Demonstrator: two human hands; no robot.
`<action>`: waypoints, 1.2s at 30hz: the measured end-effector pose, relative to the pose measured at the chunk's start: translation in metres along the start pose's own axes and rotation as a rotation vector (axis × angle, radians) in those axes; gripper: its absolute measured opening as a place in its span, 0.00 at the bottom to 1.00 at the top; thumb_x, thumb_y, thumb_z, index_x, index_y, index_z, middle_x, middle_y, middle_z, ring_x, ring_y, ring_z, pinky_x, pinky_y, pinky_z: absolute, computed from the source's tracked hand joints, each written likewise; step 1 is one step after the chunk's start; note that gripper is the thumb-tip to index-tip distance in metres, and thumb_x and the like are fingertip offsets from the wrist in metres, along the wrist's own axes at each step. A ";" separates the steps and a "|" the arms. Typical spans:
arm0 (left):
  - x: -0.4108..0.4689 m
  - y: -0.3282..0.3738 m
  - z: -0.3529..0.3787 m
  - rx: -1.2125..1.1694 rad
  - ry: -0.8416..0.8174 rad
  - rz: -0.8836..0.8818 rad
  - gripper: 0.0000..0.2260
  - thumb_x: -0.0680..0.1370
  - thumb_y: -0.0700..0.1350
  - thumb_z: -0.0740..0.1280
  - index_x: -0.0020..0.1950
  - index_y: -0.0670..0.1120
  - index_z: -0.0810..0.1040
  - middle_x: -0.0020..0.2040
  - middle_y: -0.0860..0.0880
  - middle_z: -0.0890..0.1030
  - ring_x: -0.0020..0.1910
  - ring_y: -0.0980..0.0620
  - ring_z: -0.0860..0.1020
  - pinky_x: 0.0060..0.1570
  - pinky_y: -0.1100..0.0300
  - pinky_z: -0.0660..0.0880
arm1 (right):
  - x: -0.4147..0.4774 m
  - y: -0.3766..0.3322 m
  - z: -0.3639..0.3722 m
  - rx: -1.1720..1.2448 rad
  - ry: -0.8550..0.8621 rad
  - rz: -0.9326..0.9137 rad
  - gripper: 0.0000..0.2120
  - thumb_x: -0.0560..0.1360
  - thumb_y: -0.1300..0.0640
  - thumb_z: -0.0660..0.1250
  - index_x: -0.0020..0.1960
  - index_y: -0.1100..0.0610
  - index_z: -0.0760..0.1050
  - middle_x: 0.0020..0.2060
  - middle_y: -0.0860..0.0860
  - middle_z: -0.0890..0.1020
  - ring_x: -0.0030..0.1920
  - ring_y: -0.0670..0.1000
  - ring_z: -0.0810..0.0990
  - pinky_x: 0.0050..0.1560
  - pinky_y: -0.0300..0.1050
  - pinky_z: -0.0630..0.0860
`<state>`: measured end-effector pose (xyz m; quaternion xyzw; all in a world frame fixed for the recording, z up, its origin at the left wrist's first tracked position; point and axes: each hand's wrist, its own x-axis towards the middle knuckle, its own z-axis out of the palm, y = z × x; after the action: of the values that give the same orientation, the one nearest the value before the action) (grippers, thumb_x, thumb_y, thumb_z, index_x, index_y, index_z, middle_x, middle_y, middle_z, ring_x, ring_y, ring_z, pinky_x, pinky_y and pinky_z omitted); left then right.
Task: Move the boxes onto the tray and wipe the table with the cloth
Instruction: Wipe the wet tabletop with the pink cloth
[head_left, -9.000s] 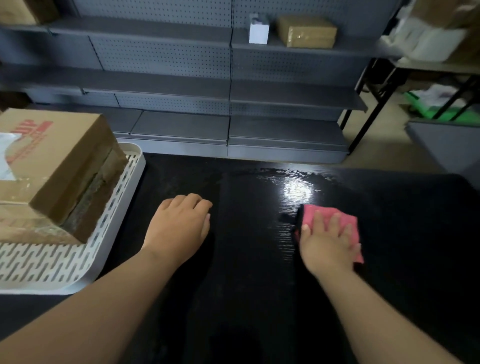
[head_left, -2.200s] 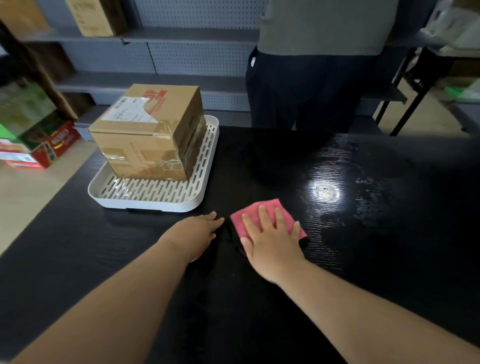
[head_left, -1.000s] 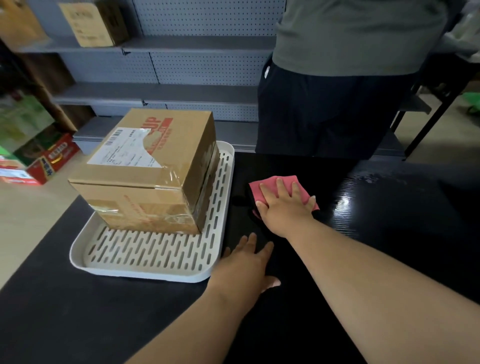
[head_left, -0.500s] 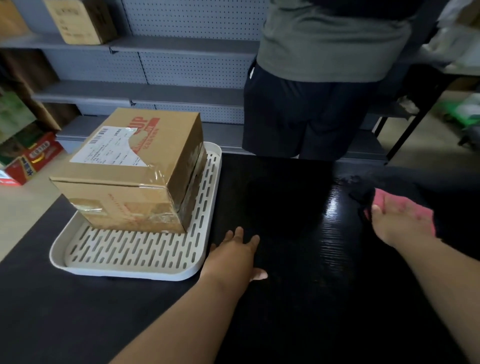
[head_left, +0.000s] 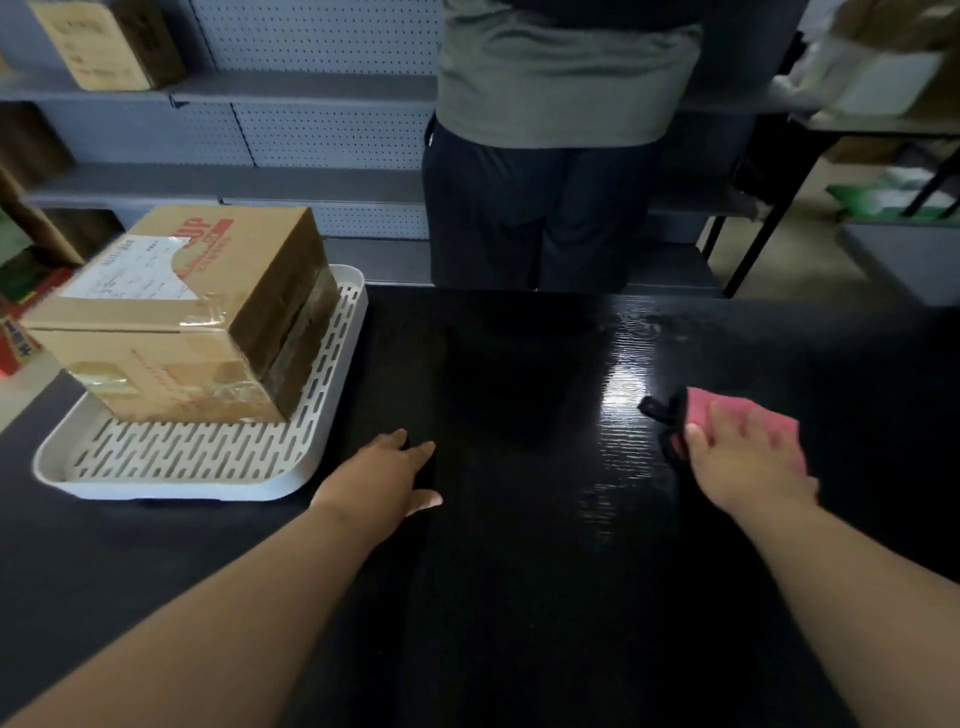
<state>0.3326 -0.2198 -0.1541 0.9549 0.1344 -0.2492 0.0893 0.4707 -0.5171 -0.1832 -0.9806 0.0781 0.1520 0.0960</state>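
Note:
A taped cardboard box (head_left: 182, 317) with red print and a white label stands on the white slotted tray (head_left: 182, 467) at the left of the black table (head_left: 519, 571). My left hand (head_left: 384, 478) lies flat on the table just right of the tray's near corner, holding nothing. Over at the right, my right hand (head_left: 743, 457) presses flat on the pink cloth (head_left: 727, 410), whose dark edge sticks out to the left. A wet sheen shows on the table beside the cloth.
A person in a grey top and dark trousers (head_left: 540, 197) stands against the table's far edge. Grey shelves (head_left: 260, 182) run behind, with a carton (head_left: 109, 41) on the upper left shelf. A black-legged table (head_left: 857, 130) stands at the right.
My right hand has slid the pink cloth from beside the tray across to the right side of the table. My left hand stays flat near the tray's corner.

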 end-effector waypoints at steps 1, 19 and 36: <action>-0.004 0.007 0.002 -0.013 0.006 0.005 0.31 0.79 0.56 0.60 0.78 0.53 0.51 0.79 0.47 0.50 0.77 0.46 0.53 0.73 0.53 0.57 | -0.002 0.009 -0.004 0.035 0.000 0.042 0.27 0.79 0.39 0.46 0.77 0.42 0.46 0.78 0.49 0.46 0.76 0.59 0.46 0.69 0.72 0.52; 0.000 0.082 0.003 -0.116 0.071 -0.169 0.31 0.78 0.58 0.60 0.78 0.53 0.52 0.79 0.47 0.50 0.76 0.44 0.56 0.72 0.51 0.61 | -0.012 -0.021 0.010 -0.076 -0.085 -0.179 0.27 0.81 0.44 0.43 0.78 0.48 0.39 0.77 0.56 0.39 0.75 0.66 0.38 0.70 0.70 0.43; 0.029 0.071 0.008 -0.108 -0.113 -0.178 0.33 0.78 0.58 0.62 0.77 0.58 0.47 0.79 0.48 0.42 0.78 0.43 0.45 0.74 0.45 0.57 | 0.128 -0.110 -0.023 -0.121 -0.092 -0.301 0.27 0.80 0.41 0.42 0.77 0.43 0.39 0.77 0.50 0.38 0.76 0.60 0.38 0.72 0.68 0.41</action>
<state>0.3744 -0.2825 -0.1681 0.9174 0.2270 -0.3018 0.1257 0.6177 -0.4310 -0.1840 -0.9772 -0.0836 0.1851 0.0621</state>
